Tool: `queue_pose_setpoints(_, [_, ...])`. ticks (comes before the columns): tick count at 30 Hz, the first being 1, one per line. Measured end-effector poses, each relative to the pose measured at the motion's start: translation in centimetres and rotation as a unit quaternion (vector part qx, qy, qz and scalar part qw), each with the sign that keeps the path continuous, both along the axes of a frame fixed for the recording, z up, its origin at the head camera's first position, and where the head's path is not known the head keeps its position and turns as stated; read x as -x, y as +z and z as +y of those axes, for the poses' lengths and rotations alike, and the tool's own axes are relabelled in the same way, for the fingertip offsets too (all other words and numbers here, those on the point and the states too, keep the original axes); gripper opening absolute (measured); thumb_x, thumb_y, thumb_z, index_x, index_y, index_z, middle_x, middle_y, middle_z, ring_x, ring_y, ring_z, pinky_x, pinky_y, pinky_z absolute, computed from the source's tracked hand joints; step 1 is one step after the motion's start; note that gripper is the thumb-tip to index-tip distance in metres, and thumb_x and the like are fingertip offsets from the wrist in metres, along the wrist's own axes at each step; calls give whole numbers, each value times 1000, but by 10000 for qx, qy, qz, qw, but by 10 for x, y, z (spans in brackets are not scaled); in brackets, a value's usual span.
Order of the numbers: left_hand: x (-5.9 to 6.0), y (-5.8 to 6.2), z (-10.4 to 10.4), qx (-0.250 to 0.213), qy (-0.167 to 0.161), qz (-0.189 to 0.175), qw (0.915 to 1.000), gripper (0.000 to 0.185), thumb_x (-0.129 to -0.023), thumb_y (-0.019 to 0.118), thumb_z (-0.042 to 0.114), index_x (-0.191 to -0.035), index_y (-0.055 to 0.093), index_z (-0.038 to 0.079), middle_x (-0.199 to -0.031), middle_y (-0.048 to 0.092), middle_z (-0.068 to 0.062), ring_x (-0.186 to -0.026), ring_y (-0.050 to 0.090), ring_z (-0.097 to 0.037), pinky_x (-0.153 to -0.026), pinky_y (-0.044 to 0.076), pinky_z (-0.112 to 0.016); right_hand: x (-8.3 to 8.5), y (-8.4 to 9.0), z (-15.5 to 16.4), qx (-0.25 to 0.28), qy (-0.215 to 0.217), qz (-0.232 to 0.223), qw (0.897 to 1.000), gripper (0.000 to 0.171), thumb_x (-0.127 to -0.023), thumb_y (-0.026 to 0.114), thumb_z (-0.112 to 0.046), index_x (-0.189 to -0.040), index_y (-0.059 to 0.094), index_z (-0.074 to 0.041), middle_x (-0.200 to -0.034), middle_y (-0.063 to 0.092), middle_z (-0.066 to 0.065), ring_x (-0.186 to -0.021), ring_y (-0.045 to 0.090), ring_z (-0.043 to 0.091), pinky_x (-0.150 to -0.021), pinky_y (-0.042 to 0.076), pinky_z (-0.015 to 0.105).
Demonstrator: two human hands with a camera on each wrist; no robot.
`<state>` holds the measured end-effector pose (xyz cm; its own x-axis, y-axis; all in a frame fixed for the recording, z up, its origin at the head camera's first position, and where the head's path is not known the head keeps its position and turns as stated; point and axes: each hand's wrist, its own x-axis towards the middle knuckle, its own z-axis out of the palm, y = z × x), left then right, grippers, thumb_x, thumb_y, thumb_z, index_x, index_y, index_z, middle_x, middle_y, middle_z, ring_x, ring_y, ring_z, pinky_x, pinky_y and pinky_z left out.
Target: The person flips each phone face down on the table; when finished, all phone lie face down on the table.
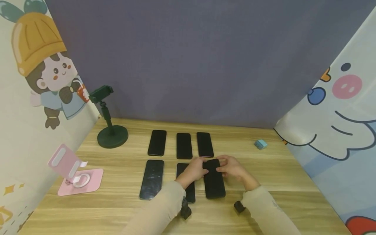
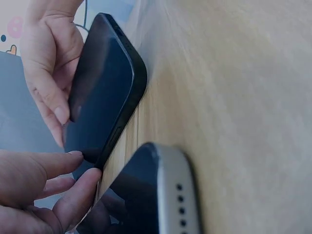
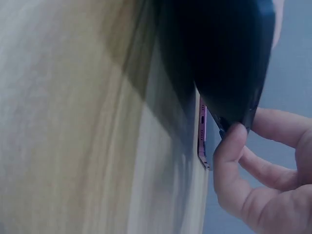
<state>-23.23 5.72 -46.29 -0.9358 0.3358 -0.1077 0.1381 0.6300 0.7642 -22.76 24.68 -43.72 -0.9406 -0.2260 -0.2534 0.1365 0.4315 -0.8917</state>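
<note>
Sleeves (cloth); hands pinch glossy, rectangular phone.

From behind and above the hands, the head view faces forward and down over the table. Both wrist views sit low and close, rolled sideways in opposite directions. They share with it the black phone between the hands, though shadow and blur make the right one's exact angle hard to judge.
</note>
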Motion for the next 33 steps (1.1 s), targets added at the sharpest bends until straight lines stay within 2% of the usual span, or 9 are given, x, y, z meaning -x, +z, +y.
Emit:
queue_pose_setpoints(5, [-3,0,2,-374,7,54,9993,46,-90,71,9,-132,56,-2,-116,51,-20,-52,58,-10,-53,50,-22,0,5,2,201,22,84,9998,60,-87,69,2,-139,40,12,-121,49,32,-79,59,21,-67,56,35])
queue_pose_setpoints(10, [-6,-2,3,-835,93,184,9963,43,-90,71,9,-130,59,0,-114,53,-18,-51,57,-9,-51,50,-20,-1,6,4,712,73,173,9973,56,-90,64,3,-138,39,16,-121,49,30,-85,60,21,-71,56,36])
queue_pose_setpoints(14, [-7,-4,4,-1252,201,288,9915,43,-89,72,9,-129,60,1,-115,55,-19,-51,56,-10,-50,50,-21,-1,6,7,920,259,282,9950,51,-94,57,4,-138,37,18,-124,49,31,-97,61,26,-78,56,39])
queue_pose_setpoints(18, [-8,-5,6,-1685,302,159,9851,43,-89,71,9,-129,59,1,-116,55,-20,-55,55,-11,-50,51,-24,-1,6,8,1010,405,297,9936,48,-96,51,5,-139,35,18,-130,43,34,-110,56,35,-83,54,43])
queue_pose_setpoints(22, [-8,-7,8,-2144,384,-68,9760,44,-89,70,8,-131,58,1,-119,57,-20,-65,58,-13,-52,53,-26,0,6,8,1084,434,258,9928,48,-97,48,6,-141,34,17,-132,41,34,-113,54,37,-85,53,44])
queue_pose_setpoints(27, [-9,-7,10,-2822,522,-387,9572,44,-91,68,7,-133,57,3,-120,59,-19,-85,65,-19,-58,57,-31,0,5,6,1178,446,234,9918,49,-97,49,6,-142,34,15,-131,40,34,-112,55,37,-85,53,44])
queue_pose_setpoints(33, [-11,-6,12,-3374,657,-672,9367,41,-94,66,6,-134,57,4,-124,56,-20,-93,66,-27,-64,58,-37,0,5,4,1148,483,256,9919,50,-97,50,6,-143,33,14,-131,39,34,-113,53,37,-85,53,44])
